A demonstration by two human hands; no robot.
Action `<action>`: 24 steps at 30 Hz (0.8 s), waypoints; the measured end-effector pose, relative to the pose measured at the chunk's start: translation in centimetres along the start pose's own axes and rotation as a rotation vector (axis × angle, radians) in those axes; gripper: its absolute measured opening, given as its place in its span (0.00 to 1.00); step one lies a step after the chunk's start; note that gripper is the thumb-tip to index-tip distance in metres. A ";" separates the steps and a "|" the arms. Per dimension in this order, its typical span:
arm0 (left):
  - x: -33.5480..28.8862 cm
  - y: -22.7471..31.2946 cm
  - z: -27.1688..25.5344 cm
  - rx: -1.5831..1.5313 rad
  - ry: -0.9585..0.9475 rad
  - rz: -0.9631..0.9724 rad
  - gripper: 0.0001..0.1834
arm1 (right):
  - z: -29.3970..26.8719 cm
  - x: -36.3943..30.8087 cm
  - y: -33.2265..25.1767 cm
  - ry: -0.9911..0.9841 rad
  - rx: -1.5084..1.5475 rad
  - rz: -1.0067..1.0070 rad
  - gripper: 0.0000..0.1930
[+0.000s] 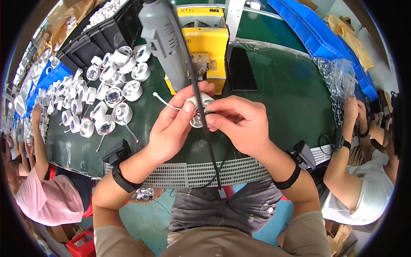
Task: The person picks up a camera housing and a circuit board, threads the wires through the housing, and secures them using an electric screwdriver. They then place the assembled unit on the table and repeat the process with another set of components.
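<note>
Between my two hands, above the near middle of the green table, is a white round plastic housing [196, 121] with thin wires. My left hand [173, 122] is closed around its left side, the thumb on top. A white wire with a small connector [160, 97] sticks out past the left fingers. My right hand [239, 122] pinches dark thin wires [209, 112] at the housing's right edge between thumb and fingertips. A grey electric screwdriver [162, 40] hangs in front, and its black cord crosses over the housing and hides part of it.
Many similar white housings [113, 96] lie loose on the left. Behind stand a yellow machine [209, 47], a black flat device [242, 70] and a black crate [85, 49]. Blue trays [312, 32] and bagged parts [338, 77] are at right. Co-workers sit on both sides.
</note>
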State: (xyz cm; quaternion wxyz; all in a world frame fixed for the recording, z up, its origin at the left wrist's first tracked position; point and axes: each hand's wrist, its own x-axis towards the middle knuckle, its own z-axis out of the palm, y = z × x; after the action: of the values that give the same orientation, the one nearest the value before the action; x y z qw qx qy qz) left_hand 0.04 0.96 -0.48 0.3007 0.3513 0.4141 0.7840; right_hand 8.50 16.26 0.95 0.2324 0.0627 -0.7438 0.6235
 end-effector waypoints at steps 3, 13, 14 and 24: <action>0.3 0.1 -0.1 -0.033 -0.060 -0.023 0.33 | -0.1 0.2 0.3 0.027 -0.172 -0.168 0.09; 0.1 0.4 0.3 -0.101 -0.023 -0.057 0.33 | -0.2 0.6 1.4 0.103 -0.350 -0.414 0.13; 0.0 0.5 0.1 -0.165 -0.052 -0.083 0.29 | -0.3 0.8 1.6 0.076 -0.354 -0.437 0.13; 0.1 0.5 0.3 -0.243 -0.073 -0.128 0.32 | 0.1 1.0 1.2 0.138 -0.226 -0.271 0.20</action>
State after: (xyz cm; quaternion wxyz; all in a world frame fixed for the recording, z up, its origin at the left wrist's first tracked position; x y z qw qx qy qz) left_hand 0.17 0.90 0.08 0.4056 0.3134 0.3264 0.7942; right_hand 7.14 16.63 0.31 0.3702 0.0928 -0.7762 0.5018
